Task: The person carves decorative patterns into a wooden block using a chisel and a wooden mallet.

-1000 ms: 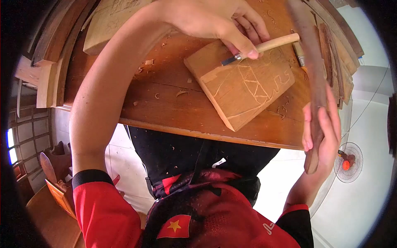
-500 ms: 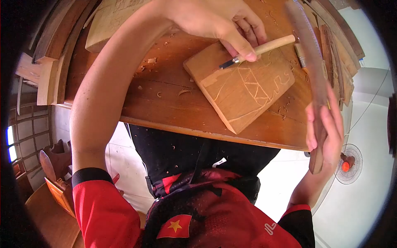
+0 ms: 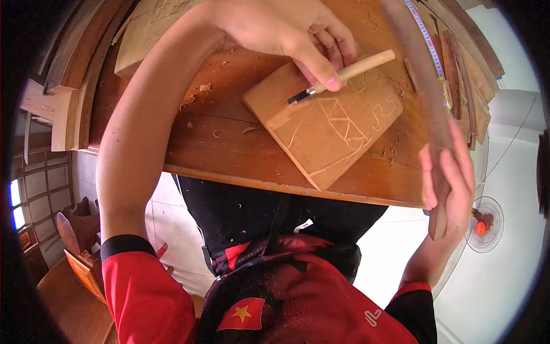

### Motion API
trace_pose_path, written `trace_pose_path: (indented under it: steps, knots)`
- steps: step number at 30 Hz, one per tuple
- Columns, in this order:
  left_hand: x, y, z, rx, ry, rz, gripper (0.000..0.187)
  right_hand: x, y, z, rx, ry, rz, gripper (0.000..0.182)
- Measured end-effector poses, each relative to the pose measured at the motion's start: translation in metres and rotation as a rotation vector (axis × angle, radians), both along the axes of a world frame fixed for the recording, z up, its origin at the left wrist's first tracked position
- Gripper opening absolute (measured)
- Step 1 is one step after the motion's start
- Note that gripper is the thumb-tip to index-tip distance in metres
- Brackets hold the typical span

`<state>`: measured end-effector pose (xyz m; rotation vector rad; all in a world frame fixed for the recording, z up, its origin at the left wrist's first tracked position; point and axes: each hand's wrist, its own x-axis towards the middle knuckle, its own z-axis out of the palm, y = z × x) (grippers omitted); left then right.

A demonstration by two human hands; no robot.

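My left hand (image 3: 303, 43) is closed around a chisel (image 3: 366, 65) with a pale wooden handle and a dark blade. The blade rests at a low slant on a flat wooden board (image 3: 312, 146), at a lighter, shaved patch near its left edge. Carved lines run over the board, including a ladder-like shape and a curl. On the right, my right hand (image 3: 452, 175) grips a long dark wooden stick (image 3: 427, 86) by its lower end. Its upper end is blurred and reaches past the top of the view, apart from the chisel handle.
Wood shavings lie about on the brown table (image 3: 223, 155). A thick wood block (image 3: 134, 54) and stacked planks (image 3: 69, 57) stand at the left. Behind the stick, a tape measure (image 3: 427, 37) lies near more wooden strips (image 3: 458, 80). A fan (image 3: 484, 226) is on the floor.
The board, the chisel and my left hand have shifted a little to the left. The stick's upper end has swung left, uncovering more of the tape measure.
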<state>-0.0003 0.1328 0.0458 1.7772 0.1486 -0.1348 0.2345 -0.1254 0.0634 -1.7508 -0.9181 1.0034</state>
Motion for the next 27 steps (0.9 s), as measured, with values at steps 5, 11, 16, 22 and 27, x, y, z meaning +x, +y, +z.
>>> trace_pose_path:
  steps: [5, 11, 16, 22, 27]
  knots:
    - [-0.001, 0.0, 0.001, 0.004, 0.027, -0.029, 0.042, -0.014, 0.01, -0.003, 0.11, 0.052, -0.102, 0.057]
    - [-0.003, 0.0, 0.005, 0.042, 0.019, -0.052, 0.043, -0.014, 0.01, -0.005, 0.245, 0.162, -0.148, 0.057]
    - [-0.003, 0.004, -0.015, 0.114, -0.074, -0.06, 0.043, -0.006, 0.002, 0.0, 0.086, 0.12, -0.099, 0.058]
    - [0.002, 0.011, 0.009, 0.001, 0.124, -0.16, 0.042, -0.003, -0.001, 0.0, 0.013, 0.097, 0.054, 0.056]
    - [0.005, 0.011, -0.019, 0.152, -0.065, -0.097, 0.036, -0.024, 0.009, 0.001, 0.139, 0.084, -0.166, 0.055]
